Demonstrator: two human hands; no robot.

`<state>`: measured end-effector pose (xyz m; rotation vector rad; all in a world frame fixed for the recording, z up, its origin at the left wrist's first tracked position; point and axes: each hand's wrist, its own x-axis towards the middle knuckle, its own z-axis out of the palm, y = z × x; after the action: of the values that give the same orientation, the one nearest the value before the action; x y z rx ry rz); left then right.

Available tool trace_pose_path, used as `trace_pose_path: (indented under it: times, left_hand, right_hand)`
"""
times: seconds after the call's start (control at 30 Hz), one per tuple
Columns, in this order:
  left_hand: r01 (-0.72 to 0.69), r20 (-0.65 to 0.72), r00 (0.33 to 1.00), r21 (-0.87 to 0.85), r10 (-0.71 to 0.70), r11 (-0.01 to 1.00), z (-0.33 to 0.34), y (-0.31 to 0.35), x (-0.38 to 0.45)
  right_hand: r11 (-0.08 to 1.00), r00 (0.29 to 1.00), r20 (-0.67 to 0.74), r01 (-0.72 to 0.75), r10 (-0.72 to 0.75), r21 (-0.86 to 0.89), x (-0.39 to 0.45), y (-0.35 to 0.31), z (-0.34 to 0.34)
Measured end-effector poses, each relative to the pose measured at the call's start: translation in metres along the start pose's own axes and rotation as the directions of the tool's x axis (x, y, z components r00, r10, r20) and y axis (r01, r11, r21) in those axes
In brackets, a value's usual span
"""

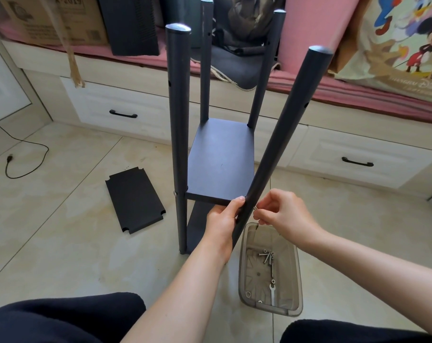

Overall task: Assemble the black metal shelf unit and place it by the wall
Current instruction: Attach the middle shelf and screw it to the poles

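On the pale tiled floor (61, 219) stands the partly built black shelf unit (220, 164), four round posts rising from it and one shelf board fixed partway up, a second board lower down between the legs. Just right of its base sits a smoky clear plastic tub (294, 303) holding loose bolts, washers and a small flat wrench, close under the right hand and touching or nearly touching the near right post (284, 125). That post leans outward to the right, and the left hand (222, 221) grips it with fingers curled round it beside the shelf's front corner. The right hand (284, 214) pinches a small silver fastener (255, 208) against the post's outer side. A spare black shelf panel (135, 199) with notched corners lies flat on the tiles well to the left, apart from the unit. Farther left a black cable (24, 154) with its plug trails across the floor. Behind the unit runs a low platform bed with pale drawers (126, 107), pink bedding, a cardboard box and a cartoon-print bag. Open tile lies left and right; dark-clothed knees fill the bottom edge.
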<state>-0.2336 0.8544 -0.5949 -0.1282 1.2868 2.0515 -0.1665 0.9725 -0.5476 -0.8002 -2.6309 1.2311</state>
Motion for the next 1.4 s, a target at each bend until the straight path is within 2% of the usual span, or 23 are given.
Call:
trace_pose_path:
  times: [0.13, 0.3, 0.4, 0.67, 0.8, 0.97, 1.07, 1.2, 1.4]
  left_hand:
    - [-0.004, -0.001, 1.000, -0.005, 0.004, 1.000, -0.0001, 0.0007, -0.0001]
    - [-0.008, 0.010, 1.000, -0.006, 0.008, 1.000, 0.0009, 0.0009, -0.0011]
    - [-0.008, 0.009, 1.000, 0.005, 0.008, 1.000, 0.0004, 0.0010, -0.0016]
    - [-0.010, 0.002, 1.000, 0.019, 0.010, 1.000, 0.0004, 0.0010, -0.0021]
    - [-0.003, 0.005, 1.000, 0.011, 0.003, 1.000, -0.0002, 0.0012, -0.0022]
    - [0.002, 0.000, 1.000, 0.031, -0.002, 1.000, -0.0011, -0.0005, -0.0011]
    - [0.004, -0.007, 1.000, -0.003, -0.004, 1.000, -0.0010, -0.0008, -0.0001]
    - [-0.001, -0.011, 1.000, -0.012, 0.001, 1.000, -0.0005, -0.0015, 0.0001]
    - [-0.007, -0.008, 1.000, -0.034, 0.007, 0.999, -0.0008, -0.0017, 0.0010]
  right_hand:
    - [0.994, 0.998, -0.032, 0.055, -0.058, -0.091, -0.0022, 0.0013, 0.0054]
    - [0.998, 0.999, -0.008, -0.043, 0.044, 0.054, -0.0010, 0.0009, 0.0019]
    - [0.998, 0.999, -0.013, -0.045, 0.045, 0.041, -0.0016, 0.0005, 0.0020]
    - [0.972, 0.989, -0.050, 0.128, -0.140, -0.199, -0.0016, -0.0006, 0.0075]
    - [0.994, 0.997, -0.076, 0.019, -0.028, -0.106, 0.0000, -0.0003, 0.0045]
    - [1.000, 0.999, -0.032, -0.007, 0.007, -0.004, -0.0012, -0.0014, 0.0021]
    - [0.976, 0.992, 0.040, -0.126, 0.121, 0.177, -0.0002, -0.0020, 0.0004]
    - [0.991, 0.996, 0.025, -0.088, 0.086, 0.099, 0.0007, -0.0018, -0.0004]
    - [0.984, 0.993, 0.002, -0.116, 0.117, 0.135, -0.0004, -0.0044, 0.0029]
